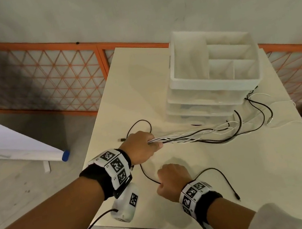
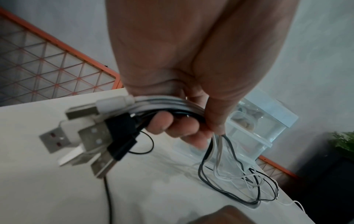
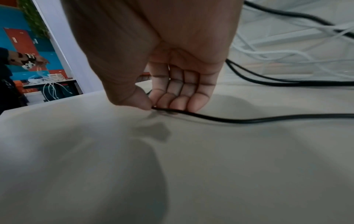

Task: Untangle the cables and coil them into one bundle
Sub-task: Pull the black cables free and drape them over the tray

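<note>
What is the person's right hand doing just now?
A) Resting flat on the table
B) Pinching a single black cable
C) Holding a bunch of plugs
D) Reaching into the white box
B: the right hand pinches one black cable between thumb and fingertips just above the table.

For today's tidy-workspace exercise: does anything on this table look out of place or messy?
Yes. Loose cable ends sprawl tangled beside the drawer box, some trailing over the table edge.
</note>
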`<state>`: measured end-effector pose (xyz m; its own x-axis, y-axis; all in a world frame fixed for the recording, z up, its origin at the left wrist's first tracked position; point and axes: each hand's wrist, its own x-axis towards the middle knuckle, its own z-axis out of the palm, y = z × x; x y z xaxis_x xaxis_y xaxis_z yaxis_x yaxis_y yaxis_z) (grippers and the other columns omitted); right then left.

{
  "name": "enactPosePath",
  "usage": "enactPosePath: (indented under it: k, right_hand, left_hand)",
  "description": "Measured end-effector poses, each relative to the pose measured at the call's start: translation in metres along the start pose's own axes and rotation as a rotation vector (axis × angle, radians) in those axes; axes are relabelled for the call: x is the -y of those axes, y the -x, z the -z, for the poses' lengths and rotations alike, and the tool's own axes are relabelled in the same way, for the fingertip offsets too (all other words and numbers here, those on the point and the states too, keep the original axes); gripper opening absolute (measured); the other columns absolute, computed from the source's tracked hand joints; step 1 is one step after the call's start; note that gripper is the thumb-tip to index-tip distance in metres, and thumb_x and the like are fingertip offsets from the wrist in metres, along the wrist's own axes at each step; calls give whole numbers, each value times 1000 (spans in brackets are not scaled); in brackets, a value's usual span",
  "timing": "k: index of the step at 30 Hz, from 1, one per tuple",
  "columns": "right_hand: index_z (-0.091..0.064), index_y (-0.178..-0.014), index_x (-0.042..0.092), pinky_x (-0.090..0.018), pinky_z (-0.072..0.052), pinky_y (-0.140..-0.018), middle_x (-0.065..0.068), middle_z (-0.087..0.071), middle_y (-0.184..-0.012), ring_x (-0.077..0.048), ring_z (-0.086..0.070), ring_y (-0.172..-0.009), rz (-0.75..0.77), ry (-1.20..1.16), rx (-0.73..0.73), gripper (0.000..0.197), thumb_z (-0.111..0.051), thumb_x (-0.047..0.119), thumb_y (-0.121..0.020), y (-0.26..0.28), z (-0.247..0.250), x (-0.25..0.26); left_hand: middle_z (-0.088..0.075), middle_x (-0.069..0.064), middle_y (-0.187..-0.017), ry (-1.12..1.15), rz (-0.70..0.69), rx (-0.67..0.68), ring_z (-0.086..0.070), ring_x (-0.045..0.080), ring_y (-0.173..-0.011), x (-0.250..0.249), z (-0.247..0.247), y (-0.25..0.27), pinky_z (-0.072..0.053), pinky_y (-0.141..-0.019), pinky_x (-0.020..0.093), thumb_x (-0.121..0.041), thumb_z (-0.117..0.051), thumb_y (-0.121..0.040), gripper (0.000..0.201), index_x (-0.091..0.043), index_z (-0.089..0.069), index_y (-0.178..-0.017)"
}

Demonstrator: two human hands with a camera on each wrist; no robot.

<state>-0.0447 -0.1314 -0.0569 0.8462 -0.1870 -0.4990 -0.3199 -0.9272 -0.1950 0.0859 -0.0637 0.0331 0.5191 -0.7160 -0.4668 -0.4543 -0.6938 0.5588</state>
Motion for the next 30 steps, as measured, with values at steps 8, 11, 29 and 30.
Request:
enactPosePath:
  k: [8,11,29,30]
  right_hand:
    - [-66,-97,22,-27,-49,-70,6,-66,-82,-14,-60,-73,142,-466,-231,19,-61,14,-80,37,36,-65]
    - [-73,-104,19,-15,-46,-67,16,-65,-77,-3,-58,-63,261,-624,-481,26,-67,3,-84,52,69,-82]
    - [-68,-102,16,-27,-36,-69,4,-61,-77,-23,-57,-73,-313,-494,-1176,12,-57,21,-100,93,180,-266]
    - [-67,-104,15,-26,-34,-70,4,-62,-85,-21,-57,-75,-301,-500,-1220,13,-56,21,-100,92,182,-266]
  left_hand:
    - [-67,-5,-74,94,-32,-57,-55,3,-50,-17,-14,2,-32,-38,11,-42,-55,-96,25,-22,-68,-86]
    - [-67,-7,-67,165,-93,-72,-53,13,-57,-32,-19,-2,-41,-54,23,-42,-53,-98,26,-25,-63,-82]
    - [-55,5,-62,567,-87,-191,-49,14,-55,-58,-17,-13,-41,-56,26,-26,-58,-98,30,-1,-66,-83]
    - [-56,6,-63,596,-92,-189,-54,13,-56,-62,-17,-14,-43,-59,28,-24,-57,-98,29,-2,-66,-82]
